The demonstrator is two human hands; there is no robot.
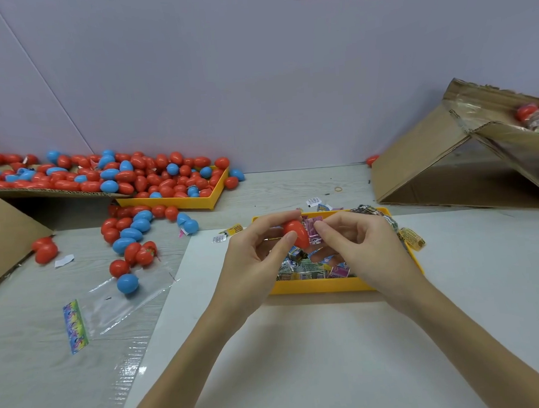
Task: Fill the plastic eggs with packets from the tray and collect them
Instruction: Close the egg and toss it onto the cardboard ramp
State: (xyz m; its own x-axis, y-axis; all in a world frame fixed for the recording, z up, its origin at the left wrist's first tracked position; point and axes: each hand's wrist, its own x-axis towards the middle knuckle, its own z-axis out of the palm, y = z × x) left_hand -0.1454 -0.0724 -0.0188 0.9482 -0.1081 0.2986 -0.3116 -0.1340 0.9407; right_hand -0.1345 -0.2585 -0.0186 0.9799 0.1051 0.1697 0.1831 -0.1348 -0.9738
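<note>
Desk point(292, 183) is pale wood-grain, with a white sheet point(333, 341) laid over its near middle. Clear plastic bag point(116, 304) with a rainbow printed header lies flat near the left edge. Torn white paper scrap point(64, 260) sits further left. Small rubber band point(338, 189) lies toward the far edge. Brown cardboard flap point(1, 232) at far left. Plain lilac wall point(254, 78) behind.
</note>
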